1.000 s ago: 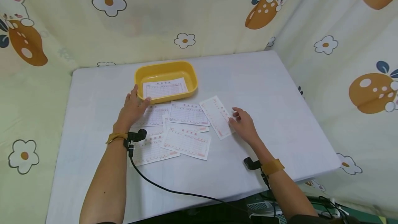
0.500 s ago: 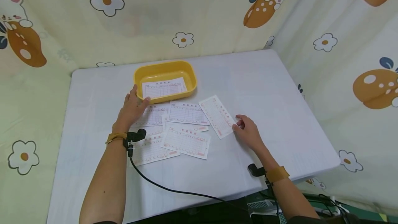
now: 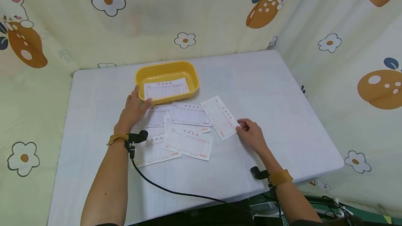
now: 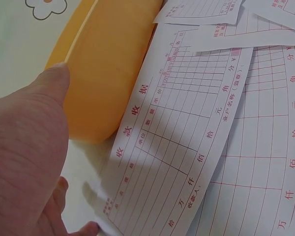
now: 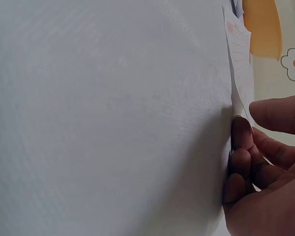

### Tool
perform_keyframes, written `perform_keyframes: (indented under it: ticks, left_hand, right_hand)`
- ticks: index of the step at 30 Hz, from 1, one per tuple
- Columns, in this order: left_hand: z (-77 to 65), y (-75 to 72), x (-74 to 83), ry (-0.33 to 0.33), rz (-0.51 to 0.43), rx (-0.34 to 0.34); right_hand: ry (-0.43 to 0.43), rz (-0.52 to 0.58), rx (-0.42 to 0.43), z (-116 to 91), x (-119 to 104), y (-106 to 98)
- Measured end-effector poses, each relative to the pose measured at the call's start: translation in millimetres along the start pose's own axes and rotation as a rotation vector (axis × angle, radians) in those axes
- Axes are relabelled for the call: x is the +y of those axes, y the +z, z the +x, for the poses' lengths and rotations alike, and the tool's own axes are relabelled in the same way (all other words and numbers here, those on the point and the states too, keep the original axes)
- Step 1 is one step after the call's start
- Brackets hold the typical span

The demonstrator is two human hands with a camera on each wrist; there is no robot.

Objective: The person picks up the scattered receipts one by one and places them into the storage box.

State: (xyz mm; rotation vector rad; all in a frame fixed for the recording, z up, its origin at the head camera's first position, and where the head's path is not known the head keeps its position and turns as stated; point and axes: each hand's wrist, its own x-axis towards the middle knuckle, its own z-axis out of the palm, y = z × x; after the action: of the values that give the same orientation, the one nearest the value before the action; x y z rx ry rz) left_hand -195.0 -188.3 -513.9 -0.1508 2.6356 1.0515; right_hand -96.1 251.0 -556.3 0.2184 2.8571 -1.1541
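Observation:
A yellow tray (image 3: 168, 98) stands near the back of the table, with a printed receipt slip (image 3: 166, 89) inside. My left hand (image 3: 131, 112) holds the tray's front left corner, thumb on the front wall and fingers at the left side. In the left wrist view the thumb (image 4: 58, 81) lies against the yellow wall. A slanted receipt slip (image 3: 218, 116) lies at the right of the pile; my right hand (image 3: 251, 136) pinches its lower right corner. From the right wrist, that slip's edge (image 5: 240, 64) shows lifted a little between thumb and forefinger.
Several overlapping receipt slips (image 3: 188, 144) lie in front of the tray on the white table (image 3: 270, 90). A black cable (image 3: 176, 193) crosses the front of the table from the left wrist camera. Patterned curtains (image 3: 144, 20) close off the back and sides.
My right hand has moved slightly right and toward the front, and its thumb and forefinger now take the slip's corner. The left hand and tray stay in place.

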Motion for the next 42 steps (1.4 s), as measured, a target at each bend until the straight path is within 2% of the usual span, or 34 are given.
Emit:
perform_keyframes:
  ticks: [9,17,26,33,42]
  left_hand:
    - [-2.2,-0.7,3.5,0.003,-0.005,0.001]
    - [-3.9,0.0,5.1,0.000,-0.005,0.012]
    - [0.4,0.7,1.9,-0.012,-0.007,0.004]
    - [-0.2,0.2,1.5,0.007,-0.031,0.005]
    - [-1.3,0.2,1.0,0.036,-0.063,-0.009]
  right_hand:
    - [-0.013,0.006,0.071,-2.2,2.8,5.4]
    - [-0.019,0.028,0.098,-2.2,2.7,5.0]
    - [-0.030,0.036,0.118,-0.5,5.6,5.7]
    - [-0.027,0.055,0.127,-0.7,6.6,5.5]
    - [0.017,0.073,0.113,0.2,5.0,4.0]
